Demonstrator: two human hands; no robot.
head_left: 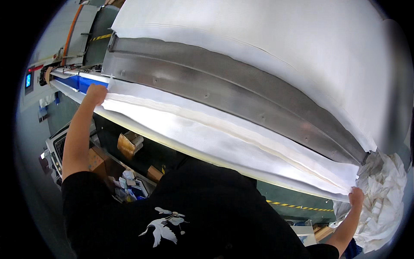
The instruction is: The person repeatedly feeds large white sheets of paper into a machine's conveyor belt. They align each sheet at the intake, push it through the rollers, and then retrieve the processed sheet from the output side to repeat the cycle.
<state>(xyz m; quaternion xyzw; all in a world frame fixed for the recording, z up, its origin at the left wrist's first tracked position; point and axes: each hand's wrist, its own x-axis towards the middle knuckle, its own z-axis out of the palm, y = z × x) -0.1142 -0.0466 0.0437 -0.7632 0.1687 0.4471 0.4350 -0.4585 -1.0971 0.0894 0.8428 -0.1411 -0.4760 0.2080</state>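
Observation:
A long white folded sheet (224, 127) stretches across a narrow bench (215, 159); whether it is cloth or paper I cannot tell. A creased, layered cream-white edge runs along its length. My left hand (97, 94) is closed on the sheet's left end, beside a blue strip (82, 83) on the bench. At the far right, my right hand (356, 196) has its fingers closed round the other end. Both arms are spread wide, and the sheet lies between the hands. Fingertips of both hands are partly hidden.
Behind the sheet runs a grey metal panel (207, 82), with a broad white sheet (258, 30) above it. Crumpled white material (381, 203) hangs at the right. Lower left are cardboard boxes (129, 143) and a bin of clutter. A lit screen (29, 80) stands far left.

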